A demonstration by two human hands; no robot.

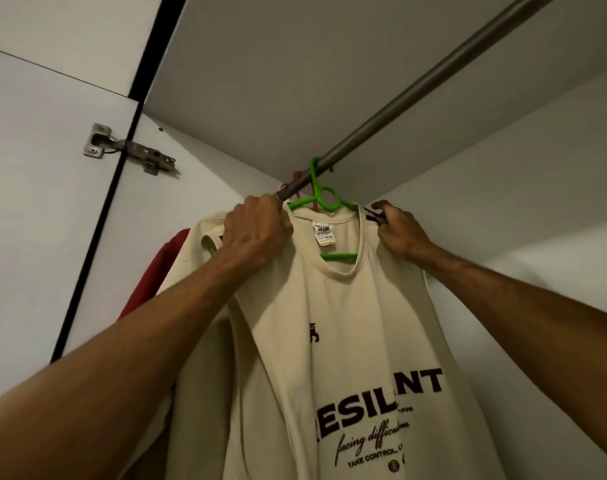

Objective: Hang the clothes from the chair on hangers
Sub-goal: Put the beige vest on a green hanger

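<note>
A cream T-shirt [347, 323] with dark lettering hangs on a green plastic hanger [326, 199]. The hanger's hook sits over the grey wardrobe rail [416, 88]. My left hand [257, 230] grips the shirt's left shoulder just below the rail's end. My right hand [399, 230] pinches the shirt's right shoulder, where a dark edge of fabric shows between the fingers. A price tag [324, 233] hangs inside the neck.
A red garment [149, 271] hangs behind the cream shirt on a pinkish hanger [297, 178] at the rail's far end. The wardrobe door with a metal hinge [129, 150] stands open at left. White wardrobe walls close in behind and to the right.
</note>
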